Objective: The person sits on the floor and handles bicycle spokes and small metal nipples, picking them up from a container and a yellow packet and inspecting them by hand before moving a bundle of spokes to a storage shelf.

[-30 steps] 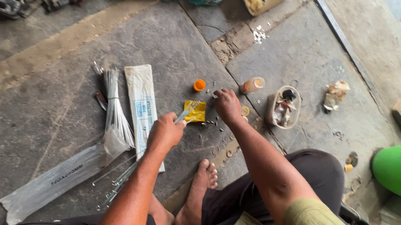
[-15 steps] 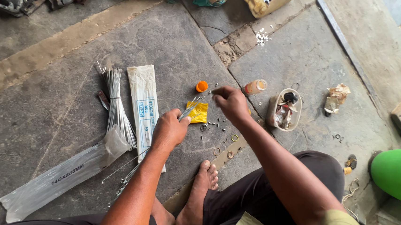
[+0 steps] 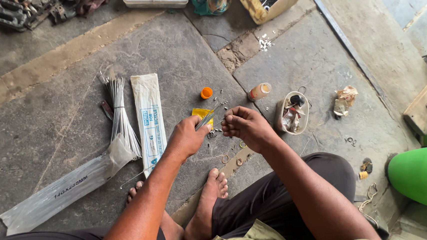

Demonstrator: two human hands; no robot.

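The person is sitting on the stone floor (image 3: pixel 48 121) with bare feet and is working with both hands over a small yellow packet (image 3: pixel 201 114); the left hand (image 3: pixel 187 139) is closing around a few thin metal spokes (image 3: pixel 208 117), pinching them between thumb and fingers; the spokes are lying with the long axis on a diagonal, the free ends pointing up and to the right, away from the person, toward a small bottle (image 3: pixel 260 91) that is lying on its side; the other ends are hidden inside the fist; the right hand (image 3: pixel 246 127) is just beside the spoke tips, the fingers curled together and pinching narrowly, but what is between the fingertips is too small to tell; an orange cap (image 3: pixel 206 92) is resting on the floor just above the yellow packet; to the left, a bundle of spokes (image 3: pixel 120 114) is coming out of a clear plastic sleeve (image 3: pixel 63 190), and a flat white packet (image 3: pixel 149 119) is lying beside it, both with the long side running away from the person; a small white tub (image 3: pixel 291 113) with little parts is standing near the right hand.
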